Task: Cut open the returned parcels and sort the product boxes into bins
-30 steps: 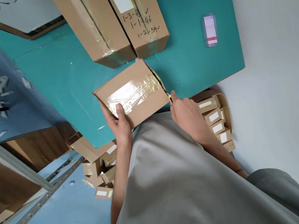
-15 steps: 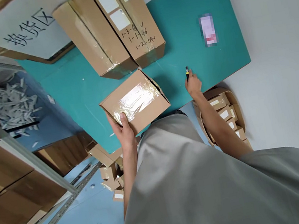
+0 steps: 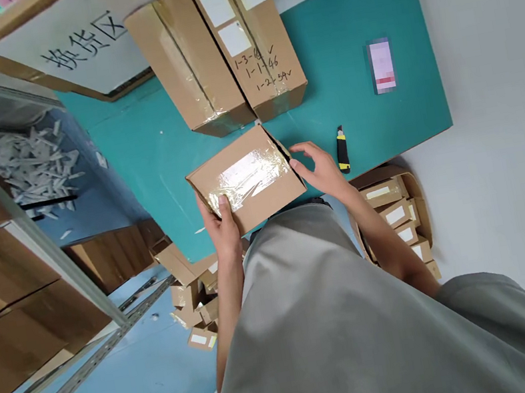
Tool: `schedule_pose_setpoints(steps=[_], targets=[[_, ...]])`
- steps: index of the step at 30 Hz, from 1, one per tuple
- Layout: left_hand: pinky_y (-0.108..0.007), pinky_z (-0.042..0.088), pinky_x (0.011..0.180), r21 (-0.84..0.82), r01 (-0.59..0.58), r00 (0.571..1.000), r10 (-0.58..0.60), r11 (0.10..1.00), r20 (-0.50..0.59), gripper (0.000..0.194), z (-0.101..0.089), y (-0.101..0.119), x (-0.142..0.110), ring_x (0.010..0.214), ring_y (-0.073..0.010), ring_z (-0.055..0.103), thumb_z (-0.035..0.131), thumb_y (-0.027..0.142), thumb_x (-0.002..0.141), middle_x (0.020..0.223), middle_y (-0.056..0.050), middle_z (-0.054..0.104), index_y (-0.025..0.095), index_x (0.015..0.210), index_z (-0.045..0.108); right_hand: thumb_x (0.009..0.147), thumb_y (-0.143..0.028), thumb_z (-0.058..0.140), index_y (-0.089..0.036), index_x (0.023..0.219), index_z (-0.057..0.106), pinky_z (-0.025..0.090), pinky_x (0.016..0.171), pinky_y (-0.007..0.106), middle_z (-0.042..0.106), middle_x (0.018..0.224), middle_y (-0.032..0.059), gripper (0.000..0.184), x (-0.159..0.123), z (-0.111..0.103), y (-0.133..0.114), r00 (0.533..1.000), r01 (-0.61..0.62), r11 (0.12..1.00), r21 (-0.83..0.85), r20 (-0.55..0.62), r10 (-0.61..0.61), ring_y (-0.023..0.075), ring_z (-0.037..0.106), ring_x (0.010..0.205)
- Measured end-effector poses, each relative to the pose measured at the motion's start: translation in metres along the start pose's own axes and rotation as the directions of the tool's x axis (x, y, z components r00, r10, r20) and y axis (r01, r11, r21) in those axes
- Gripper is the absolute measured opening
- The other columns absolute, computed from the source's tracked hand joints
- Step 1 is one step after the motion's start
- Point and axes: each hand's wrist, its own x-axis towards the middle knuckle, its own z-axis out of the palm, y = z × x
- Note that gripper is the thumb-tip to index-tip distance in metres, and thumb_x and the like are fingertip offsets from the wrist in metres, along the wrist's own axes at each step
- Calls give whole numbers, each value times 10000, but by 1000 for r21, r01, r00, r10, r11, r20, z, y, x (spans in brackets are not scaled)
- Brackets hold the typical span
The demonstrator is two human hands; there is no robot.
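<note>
A small cardboard box (image 3: 261, 190) with clear tape across its top lies at the near edge of the teal table (image 3: 356, 92). My left hand (image 3: 221, 227) grips its near-left corner, thumb pressed on the tape. My right hand (image 3: 319, 166) hovers at the box's right end, fingers spread, holding nothing. A yellow-and-black utility knife (image 3: 342, 149) lies on the table just right of that hand.
Two long taped cartons (image 3: 217, 55), one with handwritten numbers, lie behind the small box. A blurred card (image 3: 382, 65) sits at the table's right. Small labelled boxes fill a carton (image 3: 397, 213) on the floor right; more lie below the table's left (image 3: 195, 303). Metal shelving (image 3: 17, 219) stands left.
My right hand carried the knife away from the box's right edge, set it on the table and came back empty to the box's right end. My left hand kept its hold.
</note>
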Motion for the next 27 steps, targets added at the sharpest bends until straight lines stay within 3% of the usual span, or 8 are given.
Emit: schedule_pose_setpoints(steps=[3, 9, 16, 20, 22, 24, 27], targets=[[-424, 354, 1405, 35, -90, 992, 92, 995, -89, 795, 4, 2, -2, 1690, -265, 456, 679, 710, 1062, 1822, -90, 464, 350, 1738, 467, 1076, -280, 492, -190, 1356, 707, 542, 1085, 417, 765, 1400, 167, 365, 4, -8, -11, 998, 10, 983, -185, 63, 1, 309, 708, 1275], [-446, 294, 1434, 0, -114, 990, 113, 993, -89, 814, 8, 6, -4, 1727, -275, 388, 700, 709, 1050, 1824, -90, 459, 327, 1735, 482, 1067, -177, 438, -180, 1257, 747, 524, 876, 391, 782, 1279, 174, 362, 5, -15, -39, 987, -13, 868, -496, 132, 90, 328, 733, 1023], [-453, 241, 1452, -128, -130, 988, 117, 983, -101, 850, 12, 8, -2, 1745, -286, 345, 751, 741, 1001, 1839, -91, 435, 299, 1694, 534, 1002, -73, 380, -210, 1189, 712, 537, 1016, 411, 797, 1204, 147, 404, 3, -10, -37, 999, 17, 851, -525, 53, 13, 315, 692, 1182], [-473, 306, 1432, -273, -44, 996, 22, 961, -82, 915, 5, 4, 3, 1700, -318, 432, 844, 770, 907, 1805, -94, 490, 307, 1653, 585, 1129, -247, 340, -159, 1358, 640, 558, 1025, 423, 766, 1342, 208, 389, -1, -9, -30, 998, -54, 896, -440, -59, 31, 313, 721, 1204], [-497, 367, 1402, -402, 41, 998, -57, 915, -28, 864, -4, -7, 11, 1670, -341, 480, 753, 842, 934, 1752, -103, 559, 301, 1599, 645, 1180, -456, 352, -117, 1529, 530, 581, 975, 421, 724, 1425, 251, 518, -4, -5, -29, 985, -132, 911, -392, -158, 74, 317, 743, 1168], [-536, 437, 1349, -501, 144, 988, -154, 853, 22, 858, -15, -26, 24, 1609, -367, 554, 579, 919, 981, 1663, -137, 643, 279, 1541, 695, 1144, -657, 434, -96, 1664, 393, 596, 943, 429, 673, 1490, 286, 765, -5, 2, -30, 964, -191, 903, -385, -246, 99, 331, 752, 1152], [-523, 520, 1251, -505, 325, 926, -376, 800, 0, 787, -26, -63, 50, 1489, -354, 653, 451, 858, 1063, 1539, -172, 718, 252, 1495, 706, 1069, -796, 507, -127, 1712, 383, 601, 972, 462, 607, 1549, 300, 935, -1, 16, -29, 943, -202, 880, -430, -327, 57, 373, 715, 1259]])
